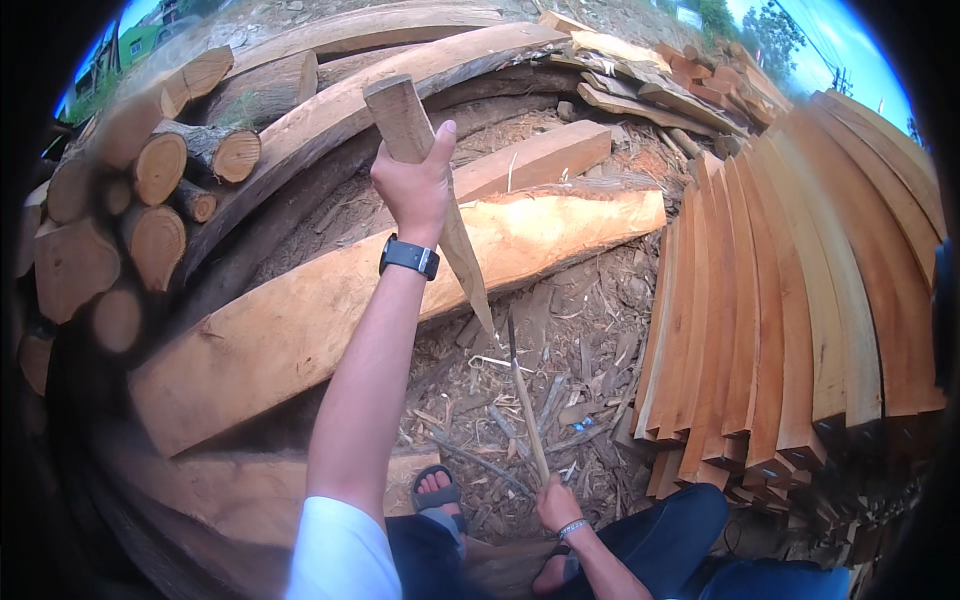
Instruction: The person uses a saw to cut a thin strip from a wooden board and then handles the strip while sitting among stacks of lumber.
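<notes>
My left hand (412, 195) is raised and closed around a wooden stake (398, 118), with its thumb up along one side. The stake is broad and square at the top and tapers downward to a point. Low in front of me, my right hand (559, 503) grips the end of a long, pale wooden-handled tool (528, 408). The tool's far end is dark and narrow, close to the stake's tip; I cannot tell whether the two touch. What kind of tool it is does not show clearly.
A thick sawn beam (330, 305) lies slantwise behind the stake. Cut logs (160, 168) are piled at the left, and stacked planks (790, 290) fill the right. Wood chips and bark (590, 350) litter the ground. My sandalled foot (437, 488) is near the beam.
</notes>
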Demonstrator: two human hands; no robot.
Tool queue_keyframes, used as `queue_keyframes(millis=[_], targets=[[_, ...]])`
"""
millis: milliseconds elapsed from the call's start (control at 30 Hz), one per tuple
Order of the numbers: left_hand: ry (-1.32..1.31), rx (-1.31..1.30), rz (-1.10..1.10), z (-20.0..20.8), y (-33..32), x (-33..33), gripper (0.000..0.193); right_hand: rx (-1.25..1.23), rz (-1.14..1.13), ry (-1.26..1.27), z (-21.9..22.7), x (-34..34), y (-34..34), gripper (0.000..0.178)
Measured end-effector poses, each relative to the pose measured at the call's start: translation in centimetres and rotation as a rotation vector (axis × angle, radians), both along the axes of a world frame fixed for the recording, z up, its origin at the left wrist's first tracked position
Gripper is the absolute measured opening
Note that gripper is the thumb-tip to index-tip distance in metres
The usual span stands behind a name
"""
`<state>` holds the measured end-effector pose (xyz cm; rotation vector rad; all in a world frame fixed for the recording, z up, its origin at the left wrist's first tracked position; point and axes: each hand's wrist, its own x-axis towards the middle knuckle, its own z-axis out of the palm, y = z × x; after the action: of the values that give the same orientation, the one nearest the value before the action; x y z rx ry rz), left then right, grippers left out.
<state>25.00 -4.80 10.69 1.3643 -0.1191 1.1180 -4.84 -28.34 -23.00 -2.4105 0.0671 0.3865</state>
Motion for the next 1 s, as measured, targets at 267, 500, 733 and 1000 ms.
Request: queue_keyframes(millis=[267, 500, 733, 1000], targets=[[-0.045, 0.055, 0.122, -0.3, 1.1, 0.7, 0.035, -0.091, 0.066, 0.078, -3.6, -1.5, 0.0, 0.028], [0.015, 0.015, 0.104, 0.1, -0.1, 0.3, 0.043, -0.108, -0.035, 0.062, -1.2, -1.7, 0.3, 0.028], [0.019, 0.041, 0.151, -0.4, 0.6, 0.4, 0.043, -0.064, -0.075, 0.024, 0.0, -2.2, 1.2, 0.029], [0.04, 0.026, 0.148, -0.1, 0.8, -0.1, 0.042, -0.106, 0.021, 0.151, -1.8, -2.7, 0.6, 0.031]])
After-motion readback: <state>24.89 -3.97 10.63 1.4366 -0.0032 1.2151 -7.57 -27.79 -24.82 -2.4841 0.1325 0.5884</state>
